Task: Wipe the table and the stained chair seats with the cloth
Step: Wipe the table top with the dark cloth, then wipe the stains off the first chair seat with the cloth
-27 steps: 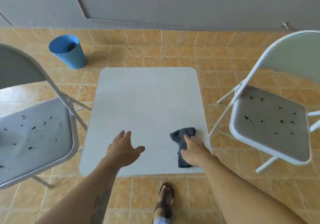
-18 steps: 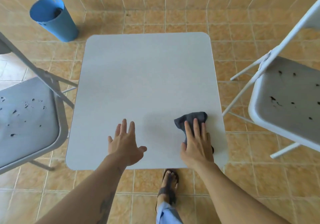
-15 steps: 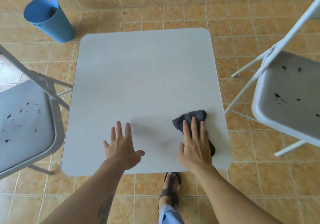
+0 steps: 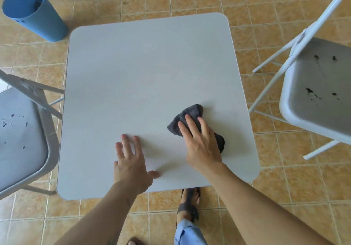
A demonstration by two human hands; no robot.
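**A:** Where was the cloth at that moment?

**B:** The dark cloth (image 4: 191,120) lay bunched on the pale table (image 4: 148,70), toward the near right part of the top. My right hand (image 4: 202,144) was pressed flat on it, fingers (image 4: 190,126) stretched out and slightly spread rather than curled. Part of the cloth stuck out beyond my fingertips, and another bit showed at the right side of my palm.

**A:** And the other hand?

**B:** My left hand (image 4: 131,164) was open and held nothing. It was spread over the table near the front edge, just left of the right one, thumb pointing right. I could not tell whether the palm actually touched the surface.

**A:** What about the chairs?

**B:** There were 2, 1 on each side of the table. The left chair seat (image 4: 20,134) was grey with small dark specks scattered over it. The right chair seat (image 4: 322,87) carried dark blotches and streaks. Both stood just beside the table, apart from the cloth.

**A:** Anything else around?

**B:** A blue bin (image 4: 36,15) stood on the tan tiled floor (image 4: 275,184) past the far left corner of the table. My sandalled foot (image 4: 190,201) showed just under the near edge, with a bit of blue trouser leg (image 4: 188,233) below it.
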